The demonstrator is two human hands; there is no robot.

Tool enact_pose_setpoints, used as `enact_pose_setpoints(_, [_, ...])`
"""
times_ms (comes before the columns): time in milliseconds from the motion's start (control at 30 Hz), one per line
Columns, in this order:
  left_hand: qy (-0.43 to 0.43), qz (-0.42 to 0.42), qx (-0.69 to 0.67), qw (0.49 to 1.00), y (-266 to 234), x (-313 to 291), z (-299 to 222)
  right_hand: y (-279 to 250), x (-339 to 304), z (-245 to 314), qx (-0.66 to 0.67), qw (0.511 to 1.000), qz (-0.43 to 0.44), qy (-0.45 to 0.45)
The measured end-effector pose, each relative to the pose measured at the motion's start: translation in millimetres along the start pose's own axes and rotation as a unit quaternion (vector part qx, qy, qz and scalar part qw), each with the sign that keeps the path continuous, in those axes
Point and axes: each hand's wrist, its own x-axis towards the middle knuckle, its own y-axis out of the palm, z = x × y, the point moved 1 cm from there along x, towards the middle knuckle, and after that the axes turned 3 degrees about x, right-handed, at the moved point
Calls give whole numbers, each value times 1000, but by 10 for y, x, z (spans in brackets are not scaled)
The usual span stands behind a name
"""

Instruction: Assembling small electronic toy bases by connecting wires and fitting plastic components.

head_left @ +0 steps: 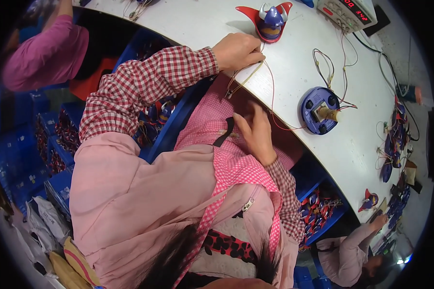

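At the table's edge my left hand (238,52) is closed, fingertips pinching thin wires (250,77) that hang down over the edge. Just beyond it stands a toy head (271,23), blue with silver horns and red wing-like sides. My right hand (258,134) is over my lap, thumb and fingers apart, with nothing visible in it. On the table to the right lies a round blue base (319,111), with a tan piece (328,114) sticking out of its middle. A red wire runs from the edge by my left hand to this base.
A power supply (348,14) with a red display stands at the far right, its leads running over the white table (294,65). Blue bins (323,216) of toy parts sit below the edge. Other people are at the left (46,53) and lower right (345,260).
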Motion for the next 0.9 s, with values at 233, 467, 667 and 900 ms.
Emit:
enact_pose_setpoints(233, [-24,-93,-58,994,-193,-357,-114,449,339,-347,171,970,100,143])
enact_pose_setpoints(467, [-223,-211,-232,923,192,-1565,-401,430,255,-266,386,903,57,180])
enact_pose_setpoints(667, [-341,-143,-535,759,525,-1559,-462,372,222,-169,498,834,107,211])
enact_pose_setpoints(900, [-309,-41,-696,647,475,-1469,-375,303,174,-296,679,669,176,245])
